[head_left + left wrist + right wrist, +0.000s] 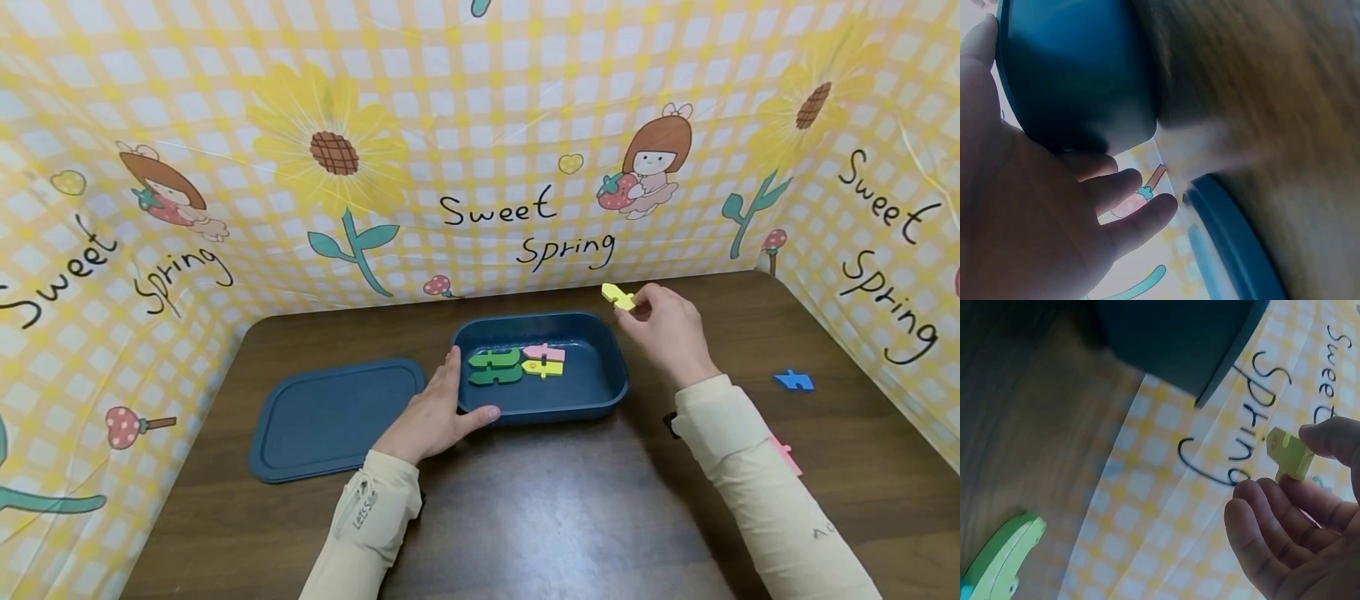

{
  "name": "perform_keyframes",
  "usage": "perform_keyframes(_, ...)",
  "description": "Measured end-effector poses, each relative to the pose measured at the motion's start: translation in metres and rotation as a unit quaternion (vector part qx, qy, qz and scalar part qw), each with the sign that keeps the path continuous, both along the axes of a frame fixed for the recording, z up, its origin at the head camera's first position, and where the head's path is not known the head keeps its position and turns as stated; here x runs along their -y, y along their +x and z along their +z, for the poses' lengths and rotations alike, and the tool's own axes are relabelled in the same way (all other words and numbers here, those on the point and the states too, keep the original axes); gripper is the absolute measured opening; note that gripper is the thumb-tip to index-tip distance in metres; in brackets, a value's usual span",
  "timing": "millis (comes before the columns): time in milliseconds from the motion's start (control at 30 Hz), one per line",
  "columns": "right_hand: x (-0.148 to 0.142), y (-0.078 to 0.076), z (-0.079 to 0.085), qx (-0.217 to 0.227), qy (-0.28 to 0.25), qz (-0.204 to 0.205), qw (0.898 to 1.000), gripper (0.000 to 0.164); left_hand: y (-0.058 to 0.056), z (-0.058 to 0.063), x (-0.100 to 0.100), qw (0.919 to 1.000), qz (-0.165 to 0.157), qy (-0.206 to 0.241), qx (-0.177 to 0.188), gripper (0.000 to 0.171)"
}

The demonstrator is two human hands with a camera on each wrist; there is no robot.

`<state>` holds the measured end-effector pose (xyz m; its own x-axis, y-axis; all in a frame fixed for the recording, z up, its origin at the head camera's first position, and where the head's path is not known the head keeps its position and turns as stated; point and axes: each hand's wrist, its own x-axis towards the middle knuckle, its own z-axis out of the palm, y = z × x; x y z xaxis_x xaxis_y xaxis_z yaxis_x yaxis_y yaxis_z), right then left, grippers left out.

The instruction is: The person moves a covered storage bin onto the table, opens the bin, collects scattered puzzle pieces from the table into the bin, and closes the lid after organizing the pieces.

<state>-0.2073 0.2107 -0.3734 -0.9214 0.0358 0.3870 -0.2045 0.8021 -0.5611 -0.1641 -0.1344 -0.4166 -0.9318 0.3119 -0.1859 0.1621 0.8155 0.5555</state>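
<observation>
While near-closed, fingertips [1324,439] round yellow piece [1291,456].

Held piece [617,296] yellow, half-hidden piece [787,457] apparently pink

The left hand [1029,206] touches a blue box [1085,75] on the table [1260,81]; near the table's edge lies a blue lid [1230,231], patterned cloth [1154,247] beyond.

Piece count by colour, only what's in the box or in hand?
Green pieces: 2, both in the box
Yellow pieces: 2, one in the box, one pinched in the right hand
Pink piece: 1, in the box
Total: 5
</observation>
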Motion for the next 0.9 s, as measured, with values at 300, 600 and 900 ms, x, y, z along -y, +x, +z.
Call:
perform_keyframes(300,0.026,-0.003,0.007,0.021,0.008,0.003,1.0,0.025,0.002,0.003,-0.001,1.0,0.003,-0.001,0.004,0.113)
perform_keyframes(600,0.043,-0.003,0.019,0.042,0.036,0.006,0.998,0.025,0.002,0.003,-0.002,1.0,0.001,-0.004,0.001,0.115)
perform_keyframes(900,0.055,-0.003,0.028,0.04,0.047,0.006,0.998,0.025,0.001,0.003,-0.001,0.9999,0.004,-0.001,0.009,0.113)
